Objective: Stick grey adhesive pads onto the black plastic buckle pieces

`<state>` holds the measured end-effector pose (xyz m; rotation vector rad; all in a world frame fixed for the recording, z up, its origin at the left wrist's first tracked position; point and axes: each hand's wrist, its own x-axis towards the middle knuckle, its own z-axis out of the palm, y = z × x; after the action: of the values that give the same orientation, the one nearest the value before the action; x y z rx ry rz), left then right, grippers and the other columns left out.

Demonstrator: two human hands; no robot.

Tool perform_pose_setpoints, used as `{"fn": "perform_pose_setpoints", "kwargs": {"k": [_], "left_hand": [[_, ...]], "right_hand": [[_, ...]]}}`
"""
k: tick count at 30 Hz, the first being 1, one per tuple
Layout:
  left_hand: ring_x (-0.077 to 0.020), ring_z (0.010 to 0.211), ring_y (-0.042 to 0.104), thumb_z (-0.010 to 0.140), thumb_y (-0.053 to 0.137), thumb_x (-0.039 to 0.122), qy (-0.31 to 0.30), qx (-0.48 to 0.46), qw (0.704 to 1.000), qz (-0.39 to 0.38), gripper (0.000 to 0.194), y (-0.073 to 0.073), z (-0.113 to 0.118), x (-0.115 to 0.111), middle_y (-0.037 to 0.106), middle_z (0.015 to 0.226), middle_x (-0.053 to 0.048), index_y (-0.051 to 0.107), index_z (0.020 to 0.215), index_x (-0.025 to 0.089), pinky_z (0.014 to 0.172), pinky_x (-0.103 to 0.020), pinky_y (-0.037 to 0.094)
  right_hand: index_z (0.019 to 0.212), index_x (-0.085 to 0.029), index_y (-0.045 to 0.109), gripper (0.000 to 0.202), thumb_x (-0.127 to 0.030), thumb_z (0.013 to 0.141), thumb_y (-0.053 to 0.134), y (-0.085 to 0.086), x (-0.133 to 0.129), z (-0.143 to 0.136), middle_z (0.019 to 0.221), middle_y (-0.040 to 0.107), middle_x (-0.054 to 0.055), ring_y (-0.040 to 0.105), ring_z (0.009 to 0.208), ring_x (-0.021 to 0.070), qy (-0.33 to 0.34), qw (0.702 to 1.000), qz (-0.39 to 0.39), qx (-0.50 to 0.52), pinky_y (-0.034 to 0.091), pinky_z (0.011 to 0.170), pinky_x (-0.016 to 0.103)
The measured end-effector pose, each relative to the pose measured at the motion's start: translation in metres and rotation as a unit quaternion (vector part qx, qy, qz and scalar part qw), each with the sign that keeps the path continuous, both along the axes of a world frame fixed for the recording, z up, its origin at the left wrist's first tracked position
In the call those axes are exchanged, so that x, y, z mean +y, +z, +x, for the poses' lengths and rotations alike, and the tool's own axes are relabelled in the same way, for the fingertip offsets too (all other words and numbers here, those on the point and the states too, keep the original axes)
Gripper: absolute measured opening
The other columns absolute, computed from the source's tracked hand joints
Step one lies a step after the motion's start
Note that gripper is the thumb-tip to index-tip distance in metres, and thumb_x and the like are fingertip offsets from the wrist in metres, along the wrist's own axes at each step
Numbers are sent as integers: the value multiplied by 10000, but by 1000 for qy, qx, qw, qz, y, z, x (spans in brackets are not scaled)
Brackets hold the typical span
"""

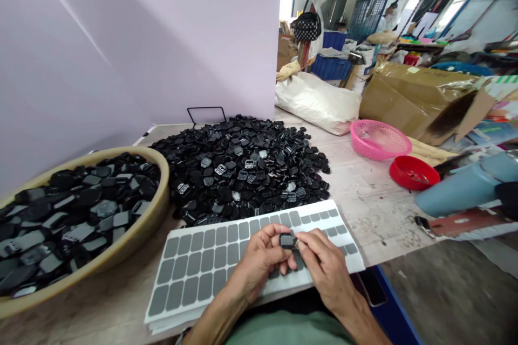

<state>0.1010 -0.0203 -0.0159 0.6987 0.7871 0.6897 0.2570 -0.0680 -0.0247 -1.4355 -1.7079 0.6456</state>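
Observation:
Between the fingers of my left hand (263, 259) is a small black plastic piece (286, 240) with a grey face. My right hand (324, 264) pinches at the piece's right edge, where something small and shiny shows that I cannot make out. Both hands are over a stack of white sticker sheets (178, 234) bearing rows of grey rounded rectangles. Beyond the sheets lies a large heap of black plastic pieces (243, 172), some with white or clear marks.
At the left stands a yellowish round basin (162, 172) full of black and grey pieces. On the right are a pink basket (380, 140), a red bowl (413, 172) with small metal bits, a blue-grey tumbler (457, 186) and a cardboard box (416, 97). A white sack (319, 102) lies behind.

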Motion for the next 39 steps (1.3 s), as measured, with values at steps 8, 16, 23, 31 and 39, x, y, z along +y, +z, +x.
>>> {"fn": "perform_pose_setpoints", "kwargs": {"k": [8,16,23,31,39], "left_hand": [[-90,464,553,639,678,105,9,1,1000,-17,373,6,1,0,665,607,-27,512,972,139,455,-171,364],[-111,502,569,635,675,115,4,0,1000,-7,364,-1,1,1,648,595,-20,528,967,136,459,-182,366],[-101,486,552,669,644,111,-7,10,1000,18,347,-4,0,0,654,594,-27,521,993,136,461,-181,374],[-108,507,571,653,664,111,-12,22,999,27,344,-4,2,0,645,597,-15,529,968,139,463,-179,403],[-93,422,509,773,650,377,-22,65,995,73,300,-3,2,-1,610,525,-6,541,926,144,421,-178,359]], "right_hand": [[1046,-225,585,208,-202,950,402,2,3,2,885,594,40,584,811,166,-14,1000,6,23,459,707,282],[1062,-226,595,245,-194,953,378,0,3,-2,894,590,41,575,820,167,0,1000,-2,-13,457,713,288],[1080,-221,585,265,-176,954,356,2,3,0,875,568,40,556,793,167,14,999,-6,-53,451,702,295],[920,-206,595,261,-148,931,341,7,2,-2,819,550,40,548,736,173,3,992,-23,-124,443,668,290],[931,-214,592,244,-127,919,364,10,-1,-4,825,556,35,552,749,170,11,989,-32,-146,434,669,271]]}}
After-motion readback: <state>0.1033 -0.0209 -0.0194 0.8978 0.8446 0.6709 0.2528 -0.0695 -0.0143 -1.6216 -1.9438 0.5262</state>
